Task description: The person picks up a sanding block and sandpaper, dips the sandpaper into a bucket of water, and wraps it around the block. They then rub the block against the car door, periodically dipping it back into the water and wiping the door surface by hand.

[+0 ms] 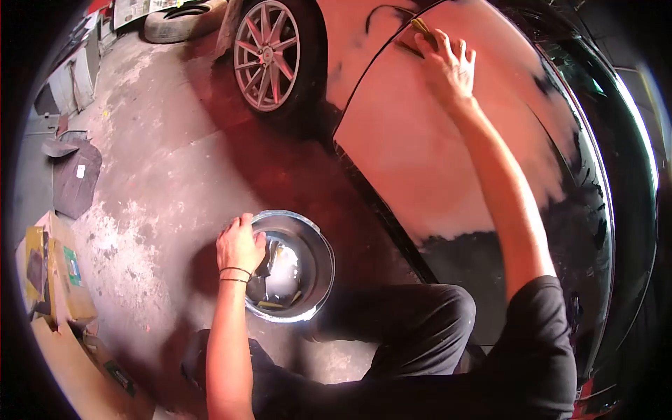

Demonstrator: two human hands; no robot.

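Note:
My right hand (451, 66) is pressed against the upper part of a car door (413, 154), with its fingers closed on a flat pad (422, 29) that has a yellowish edge. The door has a pinkish matte coat over much of it, with dark patches along the borders. Down on the left, my left hand (240, 246) grips the near-left rim of a round bucket (324, 269), thumb on the inner side. Inside the bucket, water (285, 269) reflects a bright light, and a dark flat piece (259, 287) hangs by the wall below my thumb.
A spoked car wheel (267, 56) stands ahead of the door. Farther back lies a loose tyre (183, 22). Cardboard boxes (70, 280) and a dark mat-like piece (75, 178) line the left side. My bent knee (448, 308) is between the bucket and the car.

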